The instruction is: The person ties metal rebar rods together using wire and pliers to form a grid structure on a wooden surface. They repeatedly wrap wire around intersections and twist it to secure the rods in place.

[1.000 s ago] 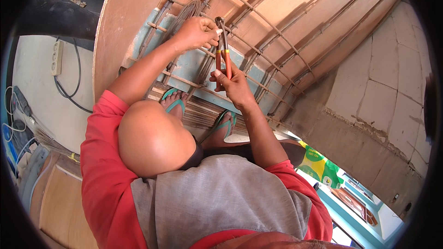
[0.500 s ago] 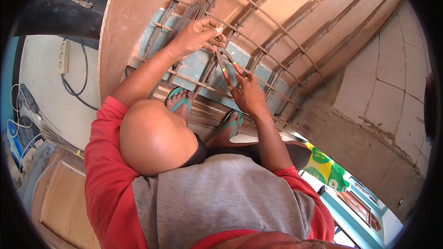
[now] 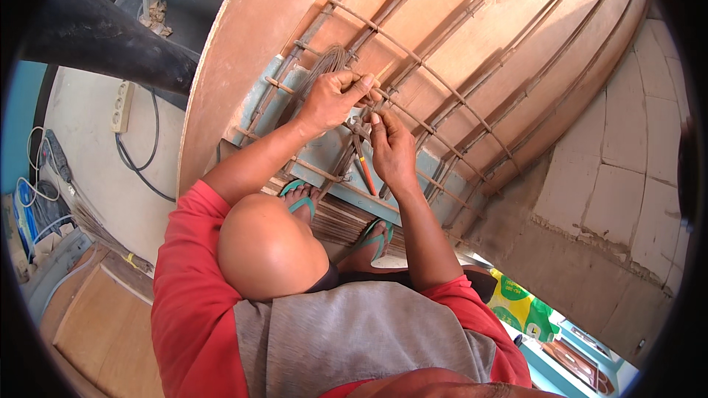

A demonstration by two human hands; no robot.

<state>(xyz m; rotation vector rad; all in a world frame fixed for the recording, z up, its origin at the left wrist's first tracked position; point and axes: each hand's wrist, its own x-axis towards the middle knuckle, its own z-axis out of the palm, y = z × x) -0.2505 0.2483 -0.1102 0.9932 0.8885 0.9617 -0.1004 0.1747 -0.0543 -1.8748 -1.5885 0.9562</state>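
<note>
A grid of thin steel reinforcing bars [image 3: 461, 97] stands over a curved wooden panel in front of me. My left hand [image 3: 332, 102] is closed at a bar crossing, thumb and fingers pinched on thin wire. Behind that hand and wrist, a bent bundle of tie wire [image 3: 330, 60] lies against the bars. My right hand [image 3: 394, 149] is just below and to the right, its thumb and forefinger together near the same crossing. Pincers [image 3: 365, 168] with red-orange handles point down beside the right palm; one handle shows, and the hand hides the other.
The curved wooden panel [image 3: 243, 51] rises at the left. A white power strip [image 3: 122, 107] with a cable lies on the floor. Broken tiled masonry [image 3: 590, 191] borders the right. A wire bundle [image 3: 110, 232] and a blue-grey board [image 3: 317, 163] lie lower down.
The pincers have swung from spread handles at the crossing to hanging downward. My right hand has moved up toward the left fingertips. The whole view has shifted somewhat.
</note>
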